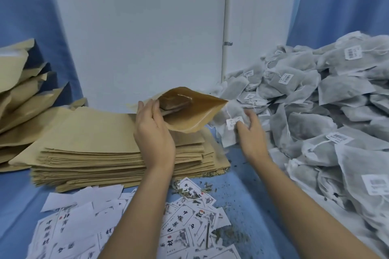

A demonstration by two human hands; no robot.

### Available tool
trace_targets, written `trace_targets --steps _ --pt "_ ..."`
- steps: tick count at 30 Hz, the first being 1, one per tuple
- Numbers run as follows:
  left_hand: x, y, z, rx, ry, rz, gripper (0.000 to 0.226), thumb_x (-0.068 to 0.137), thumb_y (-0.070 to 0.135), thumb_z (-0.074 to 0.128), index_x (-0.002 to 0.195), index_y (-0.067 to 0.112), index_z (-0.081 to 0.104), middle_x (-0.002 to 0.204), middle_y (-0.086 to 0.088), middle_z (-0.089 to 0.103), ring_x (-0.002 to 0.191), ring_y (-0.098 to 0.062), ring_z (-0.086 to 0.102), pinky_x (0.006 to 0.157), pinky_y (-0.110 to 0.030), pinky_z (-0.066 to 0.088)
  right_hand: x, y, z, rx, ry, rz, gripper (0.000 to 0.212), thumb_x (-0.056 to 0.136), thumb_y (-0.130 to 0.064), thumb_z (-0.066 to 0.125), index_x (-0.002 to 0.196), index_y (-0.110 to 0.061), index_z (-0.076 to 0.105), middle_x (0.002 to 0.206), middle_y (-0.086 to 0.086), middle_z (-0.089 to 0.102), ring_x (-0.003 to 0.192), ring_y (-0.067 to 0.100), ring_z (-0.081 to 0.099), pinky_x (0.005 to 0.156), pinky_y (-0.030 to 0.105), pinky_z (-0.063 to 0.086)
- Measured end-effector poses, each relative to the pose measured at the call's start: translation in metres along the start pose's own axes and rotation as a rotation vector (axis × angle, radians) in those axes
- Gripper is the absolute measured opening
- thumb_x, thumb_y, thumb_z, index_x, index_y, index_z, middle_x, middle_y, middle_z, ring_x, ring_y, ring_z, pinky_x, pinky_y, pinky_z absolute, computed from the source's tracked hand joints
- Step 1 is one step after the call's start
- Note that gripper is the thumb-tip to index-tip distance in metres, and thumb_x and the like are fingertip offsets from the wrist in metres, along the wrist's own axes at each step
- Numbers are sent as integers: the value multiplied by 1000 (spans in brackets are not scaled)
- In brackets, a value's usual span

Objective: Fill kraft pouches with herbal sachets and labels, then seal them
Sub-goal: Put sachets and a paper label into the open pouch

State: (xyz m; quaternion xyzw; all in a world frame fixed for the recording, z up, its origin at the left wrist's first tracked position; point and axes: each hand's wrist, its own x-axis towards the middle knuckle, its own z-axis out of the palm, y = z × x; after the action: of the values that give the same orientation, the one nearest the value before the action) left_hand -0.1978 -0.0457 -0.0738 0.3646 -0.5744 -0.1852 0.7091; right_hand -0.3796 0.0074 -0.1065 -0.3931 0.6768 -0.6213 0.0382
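My left hand (154,130) grips one lip of a kraft pouch (190,114) and holds its mouth wide toward the right, above a stack of flat kraft pouches (117,153). A dark sachet lies inside the pouch. My right hand (250,132) is closed on a grey mesh herbal sachet (228,126) with a small white tag, just right of the pouch mouth and touching its edge. Printed white labels (185,216) lie scattered on the blue cloth in front of me.
A big heap of grey herbal sachets (328,111) fills the right side. Filled kraft pouches (25,94) lean in a pile at the far left. Loose herb crumbs (229,235) dot the blue tablecloth. A white wall and a pipe stand behind.
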Motion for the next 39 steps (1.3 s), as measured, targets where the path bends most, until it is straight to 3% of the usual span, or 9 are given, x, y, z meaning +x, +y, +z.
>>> trace_targets --steps 4,9,17,21,26,28,30,33,39 --pt "16 -9 -8 52 16 -3 31 100 14 43 119 -1 62 131 -17 57 136 -25 39 100 -13 27 6 -36 -14 172 -685 356 35 89 -22 50 118 -31 67 99 1 64 70 17 58 52 24 50" --pt "12 -26 -13 144 -76 -18 31 101 14 42 117 -1 63 131 -17 56 138 -26 35 105 -22 28 11 -58 -30 603 -1110 439 43 75 -13 56 116 -14 70 123 6 65 104 17 62 85 29 52" --pt "-20 -19 -9 197 -111 -34 33 100 21 44 120 3 63 129 -8 60 136 -17 38 99 -29 38 -6 -88 31 577 -648 526 13 99 -15 47 100 -9 58 86 6 66 71 16 65 57 32 56" --pt "-39 -2 -4 169 -79 -16 31 98 20 50 118 2 65 125 -9 62 127 -20 50 97 -34 44 -15 -104 65 442 -643 543 24 93 -2 37 80 -13 54 70 6 54 66 20 52 71 32 51" --pt "-51 10 -4 147 -107 -20 33 98 24 49 121 7 64 127 -3 62 122 -16 54 98 -31 44 -25 -109 78 266 -552 407 27 101 -2 30 111 2 55 89 5 52 91 24 57 42 3 37" --pt "-47 10 -5 143 -121 -53 35 98 26 47 123 8 63 130 -2 60 125 -14 51 101 -29 41 -20 -106 77 40 -537 294 33 101 -5 34 129 5 49 113 15 59 117 31 53 62 11 45" --pt "-42 8 -7 156 -129 -65 37 98 28 45 124 7 62 131 -3 59 127 -14 49 102 -28 39 -20 -99 76 -282 -480 125 33 100 -16 33 117 -3 58 123 16 59 113 33 54 78 27 41" --pt "-40 9 -8 149 -125 -88 36 98 28 45 123 8 63 129 -4 61 123 -17 53 99 -31 43 -22 -98 68 -341 -361 43 31 96 -21 34 94 -6 61 105 16 62 97 35 55 73 30 33" --pt "-52 13 -6 131 -117 -99 35 97 29 48 122 10 64 125 -2 64 116 -17 58 92 -33 48 -15 -93 79 -299 -542 -21 33 101 -10 34 125 -3 55 130 17 56 118 30 51 90 30 41"
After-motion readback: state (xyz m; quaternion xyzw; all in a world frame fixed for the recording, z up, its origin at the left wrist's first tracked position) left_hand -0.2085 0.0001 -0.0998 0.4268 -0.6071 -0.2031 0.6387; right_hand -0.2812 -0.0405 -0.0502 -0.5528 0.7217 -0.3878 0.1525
